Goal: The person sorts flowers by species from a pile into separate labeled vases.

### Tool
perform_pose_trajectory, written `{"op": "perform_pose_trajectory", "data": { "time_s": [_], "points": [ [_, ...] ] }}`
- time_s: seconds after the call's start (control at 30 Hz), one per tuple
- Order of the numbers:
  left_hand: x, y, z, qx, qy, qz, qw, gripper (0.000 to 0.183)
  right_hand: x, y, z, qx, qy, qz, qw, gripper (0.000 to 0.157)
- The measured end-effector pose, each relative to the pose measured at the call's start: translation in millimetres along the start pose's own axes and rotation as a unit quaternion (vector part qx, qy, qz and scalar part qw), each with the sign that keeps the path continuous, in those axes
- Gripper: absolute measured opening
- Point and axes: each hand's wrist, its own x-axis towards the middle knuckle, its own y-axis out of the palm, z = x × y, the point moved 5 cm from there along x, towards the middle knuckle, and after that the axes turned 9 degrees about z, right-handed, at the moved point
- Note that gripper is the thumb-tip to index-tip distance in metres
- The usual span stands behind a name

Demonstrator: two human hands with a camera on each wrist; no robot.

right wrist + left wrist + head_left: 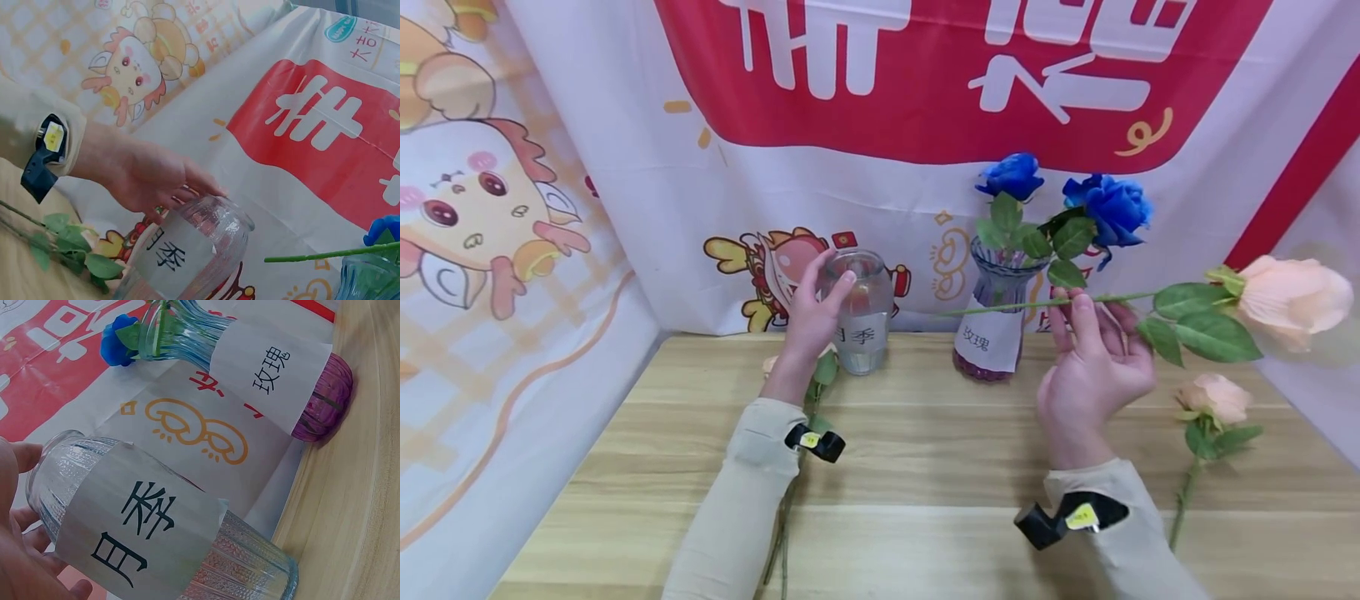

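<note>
My left hand (pixel 815 312) grips a clear glass vase (pixel 871 292) around its upper part, thumb and fingers at the neck. The vase stands upright at the back of the table and bears a white paper label (pixel 144 519) with black characters. In my right hand (pixel 1093 371), a peach-coloured rose (pixel 1292 300) is pinched by its green stem between thumb and fingers. It lies nearly level in the air, bloom to the right. Its bare stem end (pixel 312 255) points left toward the clear vase and crosses in front of a blue-and-purple vase (pixel 988 362) in the head view.
Two blue roses (pixel 1108 208) stand in the blue-and-purple vase, which also carries a paper label. Another peach rose (pixel 1216 398) lies at the table's right. More stems with leaves (pixel 75 247) lie beneath the left forearm. A printed cloth (pixel 647 167) hangs behind the table (pixel 925 467).
</note>
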Motion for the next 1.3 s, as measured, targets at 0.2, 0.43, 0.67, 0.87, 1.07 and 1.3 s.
{"op": "perform_pose_trajectory", "data": {
  "time_s": [0.2, 0.43, 0.67, 0.87, 1.07, 1.3],
  "points": [
    [1.3, 1.8, 1.3, -0.004, 0.001, 0.002, 1.0000, 0.065, -3.3, 10.9, -1.8, -0.003, -0.027, 0.021, 0.999, 0.032],
    [0.9, 1.3, -0.2, -0.003, 0.002, -0.001, 1.0000, 0.065, -8.3, 23.4, -9.6, 0.002, -0.030, 0.032, 0.999, 0.036],
    [-0.1, -1.6, -1.0, 0.003, 0.004, -0.002, 1.0000, 0.065, -12.4, 32.0, -18.4, 0.003, -0.006, 0.024, 1.000, 0.039],
    [0.8, -1.7, -1.9, -0.002, 0.009, -0.002, 1.0000, 0.066, -11.6, 36.1, -20.3, 0.003, 0.000, 0.029, 1.000, 0.040],
    [1.7, -0.3, -0.7, -0.005, 0.012, -0.001, 0.9999, 0.066, -11.0, 44.0, -19.5, 0.022, 0.001, 0.034, 0.999, 0.043],
    [-0.4, 0.1, 0.2, -0.007, 0.007, -0.002, 1.0000, 0.066, -18.7, 57.5, -28.1, 0.034, 0.015, 0.038, 0.999, 0.041]
  ]
}}
